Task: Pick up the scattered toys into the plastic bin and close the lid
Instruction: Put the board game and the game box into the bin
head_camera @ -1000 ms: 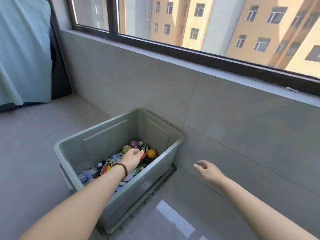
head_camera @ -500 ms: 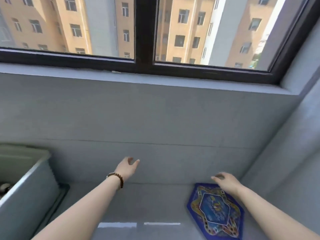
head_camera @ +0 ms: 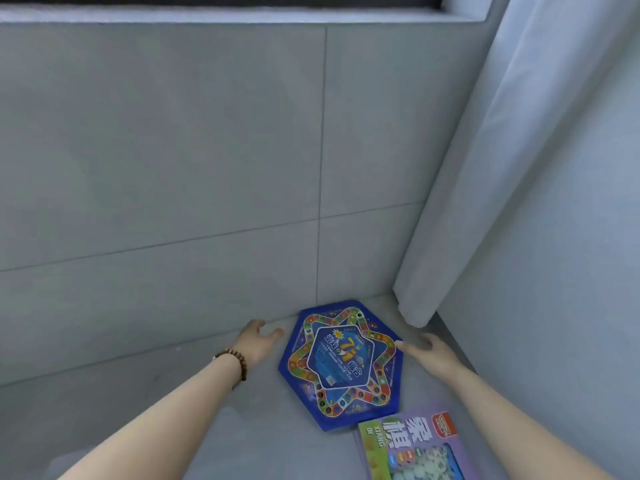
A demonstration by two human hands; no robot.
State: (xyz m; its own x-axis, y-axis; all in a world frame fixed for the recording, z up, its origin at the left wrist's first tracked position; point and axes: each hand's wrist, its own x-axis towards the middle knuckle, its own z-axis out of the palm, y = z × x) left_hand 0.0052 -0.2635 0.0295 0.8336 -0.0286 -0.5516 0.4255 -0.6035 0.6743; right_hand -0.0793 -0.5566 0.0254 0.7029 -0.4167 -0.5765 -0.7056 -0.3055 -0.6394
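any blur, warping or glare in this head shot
Head view: soft overall, the blue hexagonal game board shows its star track but fine print smears; tile seams slant and the curtain edge curves, wide-lens warp; even light, no glare on the board.

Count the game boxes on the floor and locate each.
2. The blue hexagonal box lies flat between the left hand and right hand. The green and purple box lies nearer the camera, cut off by the frame's bottom edge. Others may lie unseen.
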